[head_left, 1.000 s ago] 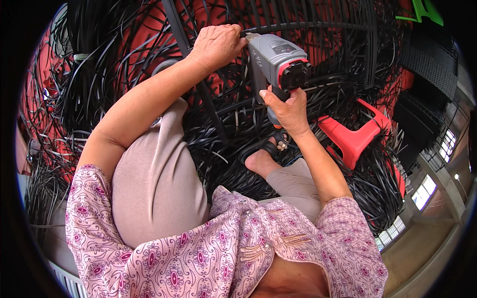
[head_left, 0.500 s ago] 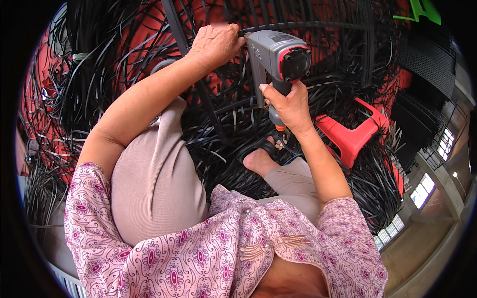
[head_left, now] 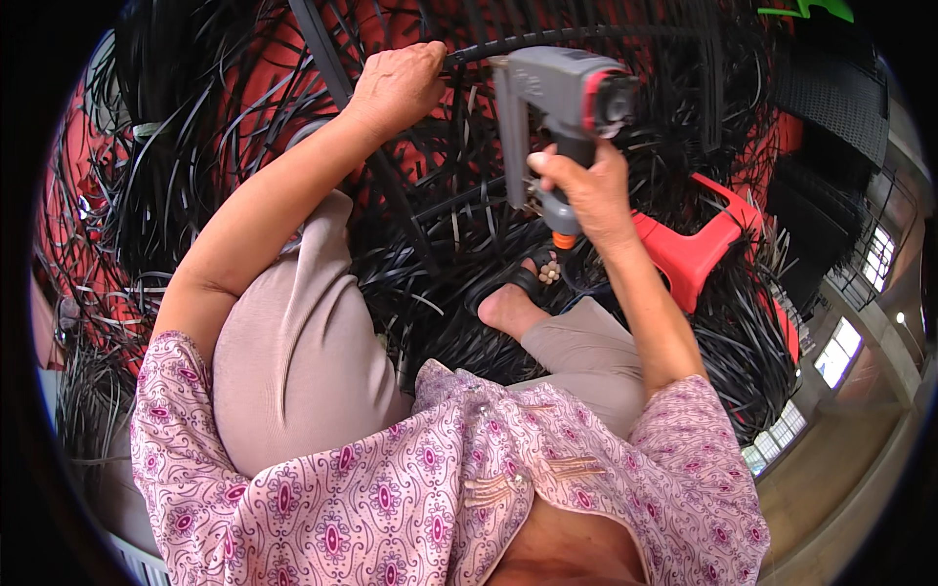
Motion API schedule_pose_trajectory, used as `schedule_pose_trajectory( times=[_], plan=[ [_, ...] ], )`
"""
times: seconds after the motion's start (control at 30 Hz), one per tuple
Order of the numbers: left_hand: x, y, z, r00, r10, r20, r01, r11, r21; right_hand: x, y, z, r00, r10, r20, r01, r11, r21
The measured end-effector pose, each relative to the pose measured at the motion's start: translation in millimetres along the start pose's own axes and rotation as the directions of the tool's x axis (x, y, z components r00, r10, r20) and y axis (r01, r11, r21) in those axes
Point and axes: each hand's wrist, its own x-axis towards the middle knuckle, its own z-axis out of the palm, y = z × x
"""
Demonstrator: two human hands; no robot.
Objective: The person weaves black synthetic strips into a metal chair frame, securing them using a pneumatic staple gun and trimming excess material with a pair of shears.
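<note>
My right hand (head_left: 598, 190) is wrapped round the black grip of a grey and red pneumatic staple gun (head_left: 562, 78). The gun is smeared a little by motion, with its nose apart from my left hand and just below a curved black frame bar (head_left: 596, 39). Black strips are wound along that bar. My left hand (head_left: 399, 86) is closed over the bar's left end, and its fingertips are partly hidden. An orange fitting (head_left: 564, 240) shows at the bottom of the gun's grip.
Loose black strips (head_left: 440, 293) lie in tangles around my legs, over red material. A straight black frame post (head_left: 320, 49) slants past my left hand. To the right stand a red plastic piece (head_left: 689, 259) like a stool and dark woven panels (head_left: 831, 117). A green piece (head_left: 811, 8) is at the top right.
The staple gun in my right hand has moved right, away from my left hand. My left hand has shifted slightly left in view, still closed on the bar.
</note>
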Motion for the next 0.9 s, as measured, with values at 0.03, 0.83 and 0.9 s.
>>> schedule_pose_trajectory(
  times=[0.03, 0.83, 0.9],
  plan=[
    [1, -1, 1, 1.000, 0.003, -0.010, -0.003, 1.000, 0.002, -2, -3, -12, 1.000, 0.012, -0.024, -0.011, 0.998, 0.056],
    [35, -9, 1, 0.928, -0.323, 0.187, 0.321, 0.435, -0.841, -153, 208, -412, 0.398, 0.061, -0.915, -0.776, 0.554, -0.301],
    [43, -24, -3, 0.867, -0.310, 0.389, 0.483, 0.338, -0.807, -163, 203, -411, 0.436, 0.123, -0.892, -0.755, 0.589, -0.288]
  ],
)
